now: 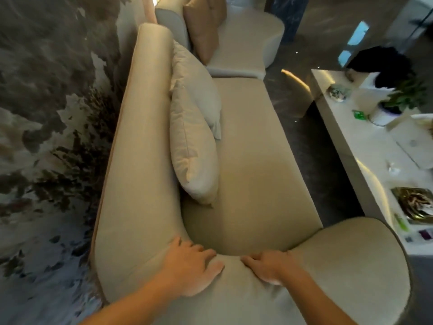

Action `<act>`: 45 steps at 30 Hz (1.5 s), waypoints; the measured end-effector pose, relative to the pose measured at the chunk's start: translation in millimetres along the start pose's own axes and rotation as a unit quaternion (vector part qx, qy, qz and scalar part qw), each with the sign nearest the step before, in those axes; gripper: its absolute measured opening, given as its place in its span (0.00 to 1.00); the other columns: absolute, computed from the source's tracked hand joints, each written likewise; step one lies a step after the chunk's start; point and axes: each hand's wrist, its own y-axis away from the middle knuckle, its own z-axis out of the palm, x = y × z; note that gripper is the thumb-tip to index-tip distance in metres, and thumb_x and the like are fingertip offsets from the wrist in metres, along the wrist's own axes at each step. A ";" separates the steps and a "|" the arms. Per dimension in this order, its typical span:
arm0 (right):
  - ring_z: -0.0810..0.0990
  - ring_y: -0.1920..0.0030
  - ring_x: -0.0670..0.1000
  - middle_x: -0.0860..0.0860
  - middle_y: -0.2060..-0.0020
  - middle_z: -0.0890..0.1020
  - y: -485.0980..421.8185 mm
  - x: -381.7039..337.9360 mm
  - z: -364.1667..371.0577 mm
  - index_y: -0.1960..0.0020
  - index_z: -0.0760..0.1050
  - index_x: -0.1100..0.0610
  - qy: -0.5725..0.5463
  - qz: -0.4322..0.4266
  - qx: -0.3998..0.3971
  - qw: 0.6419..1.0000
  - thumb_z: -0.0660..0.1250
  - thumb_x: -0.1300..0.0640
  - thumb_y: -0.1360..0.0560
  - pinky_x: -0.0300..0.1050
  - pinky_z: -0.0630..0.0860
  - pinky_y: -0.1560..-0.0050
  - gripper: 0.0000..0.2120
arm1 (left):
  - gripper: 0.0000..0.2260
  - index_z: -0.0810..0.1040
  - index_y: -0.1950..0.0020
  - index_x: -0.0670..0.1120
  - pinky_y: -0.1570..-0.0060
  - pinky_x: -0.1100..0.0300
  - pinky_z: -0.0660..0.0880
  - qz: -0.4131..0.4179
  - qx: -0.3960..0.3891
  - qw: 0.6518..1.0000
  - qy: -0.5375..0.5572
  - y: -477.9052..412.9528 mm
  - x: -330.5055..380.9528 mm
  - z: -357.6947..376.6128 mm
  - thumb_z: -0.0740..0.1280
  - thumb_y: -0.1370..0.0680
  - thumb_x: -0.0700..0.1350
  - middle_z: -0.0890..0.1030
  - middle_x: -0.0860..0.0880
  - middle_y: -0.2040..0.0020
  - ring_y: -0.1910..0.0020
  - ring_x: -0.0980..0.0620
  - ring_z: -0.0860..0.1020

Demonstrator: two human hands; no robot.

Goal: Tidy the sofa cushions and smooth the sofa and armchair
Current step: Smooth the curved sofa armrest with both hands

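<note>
I look down the length of a beige sofa from its near rounded arm. Two pale cushions lean against its backrest on the left: a near cushion and a far cushion partly behind it. Past the sofa's far end stands a curved beige armchair with a tan cushion upright in it. My left hand lies flat on the sofa's near arm, fingers spread. My right hand presses flat on the same arm just to the right, holding nothing.
A white coffee table runs along the right with a potted plant, a glass dish, a gold tray and small items. Dark glossy floor separates it from the sofa. A patterned grey wall lies behind the backrest.
</note>
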 end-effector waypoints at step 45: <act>0.51 0.20 0.55 0.44 0.20 0.57 146.0 -42.4 227.5 0.23 0.52 0.33 -0.020 -0.009 0.385 0.922 0.33 0.23 0.34 0.64 0.41 0.25 0.42 | 0.37 0.55 0.29 0.71 0.39 0.21 0.39 -0.377 0.272 0.879 0.104 188.3 -58.4 128.4 0.38 0.38 0.76 0.45 0.58 0.21 0.31 0.26 0.35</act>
